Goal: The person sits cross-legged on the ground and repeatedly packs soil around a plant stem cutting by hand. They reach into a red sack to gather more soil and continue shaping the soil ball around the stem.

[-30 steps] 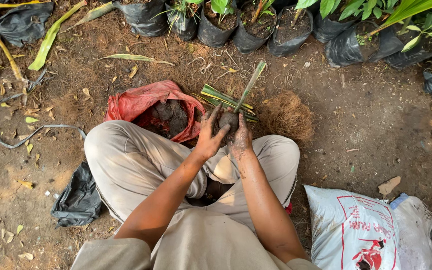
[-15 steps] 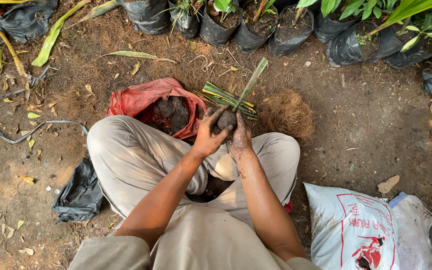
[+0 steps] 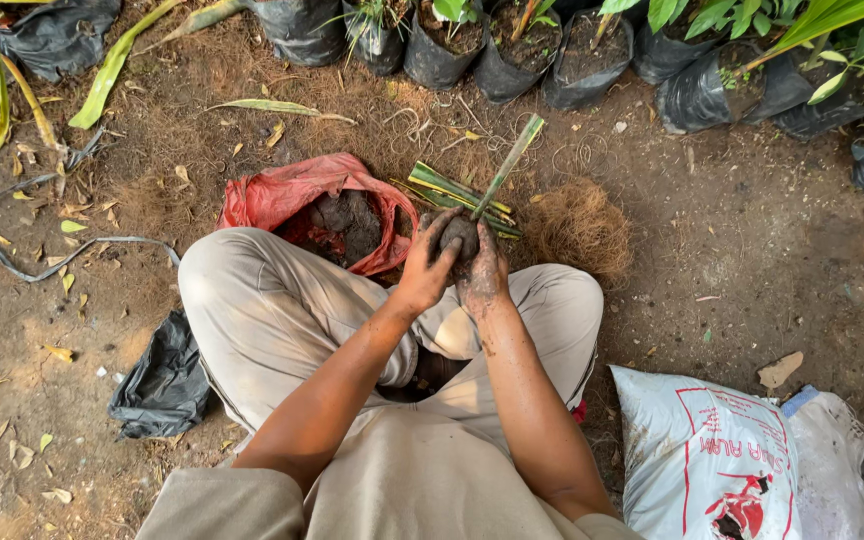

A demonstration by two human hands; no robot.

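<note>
Both hands press around a dark ball of wet soil point(image 3: 459, 235) packed on the base of a green plant cutting point(image 3: 510, 162) that sticks up and away to the right. My left hand point(image 3: 426, 265) cups the ball from the left, and my right hand point(image 3: 482, 272) grips it from below and the right; both are smeared with mud. Just left of the hands lies a red plastic bag point(image 3: 287, 192) holding dark soil point(image 3: 340, 222). A few more green cuttings point(image 3: 452, 193) lie on the ground behind the hands.
A clump of brown coconut fibre point(image 3: 580, 228) sits right of the hands. Black nursery bags with plants point(image 3: 512, 50) line the far edge. A white printed sack point(image 3: 712, 460) lies at lower right, an empty black bag point(image 3: 162, 385) at lower left. My bent knees frame the work spot.
The hands keep squeezing and turning the soil ball in place; the cutting's stem has shifted only slightly. Nothing else has moved.
</note>
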